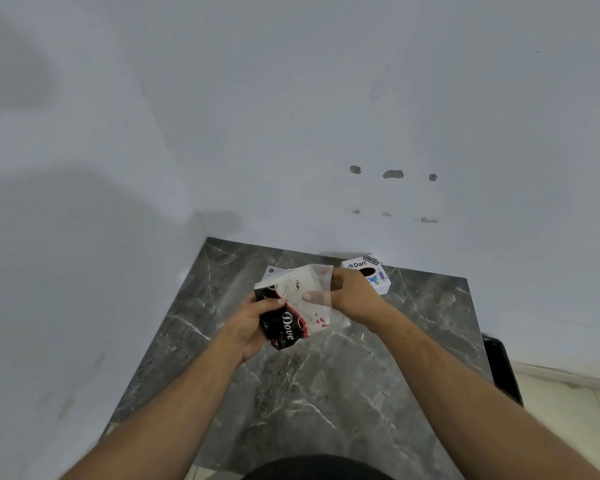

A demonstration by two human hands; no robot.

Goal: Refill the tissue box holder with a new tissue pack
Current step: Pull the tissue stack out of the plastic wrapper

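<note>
the left hand (253, 327) is gripping the dark end of the tissue pack (291, 310) above the table (326, 393); the right hand (347, 292) is pinching its loose wrapper. it's looking light, soft, slippery; better holding the body. the holder (369, 275) is sitting behind.

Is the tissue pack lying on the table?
No, both the left hand and right hand hold the tissue pack up above the table.

Left hand (253, 323): grips the black end of the tissue pack (291, 306).
Right hand (349, 292): pinches the pack's clear wrapper flap.
Holder (369, 273): white box on the desk (326, 393), beside the wall.
</note>
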